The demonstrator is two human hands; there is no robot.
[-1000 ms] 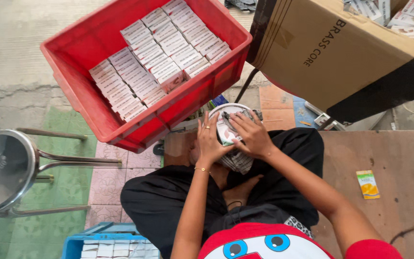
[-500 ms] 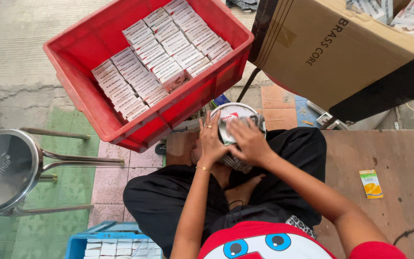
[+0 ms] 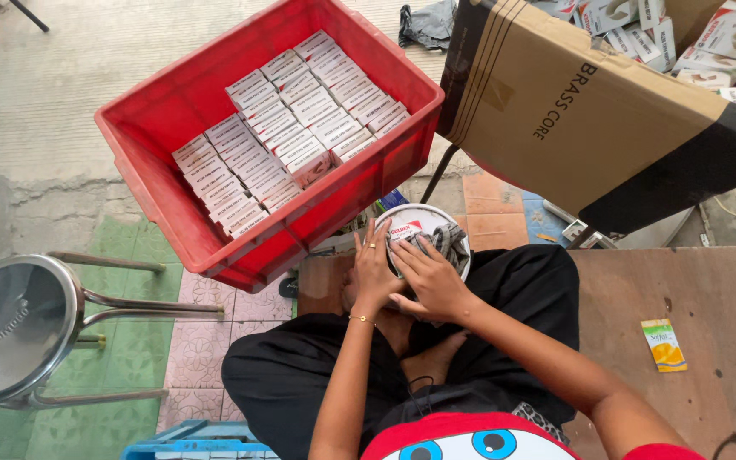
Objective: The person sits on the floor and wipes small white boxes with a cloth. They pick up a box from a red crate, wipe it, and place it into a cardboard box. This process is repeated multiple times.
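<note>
I see the left hand (image 3: 374, 271) lying flat against the white bowl (image 3: 423, 223) at its 9 o'clock rim, fingers spread, clamping nothing. The right hand (image 3: 433, 279) has slid down to the bowl's 6 o'clock edge since half a second ago; its fingers grip a grey cloth (image 3: 446, 242). The bowl stays in the lap, at 5 o'clock from the red crate (image 3: 163, 183) of white boxes (image 3: 287, 140).

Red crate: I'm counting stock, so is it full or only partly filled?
Partly filled: the red crate holds white boxes in its middle, bare floor along the sides.
</note>
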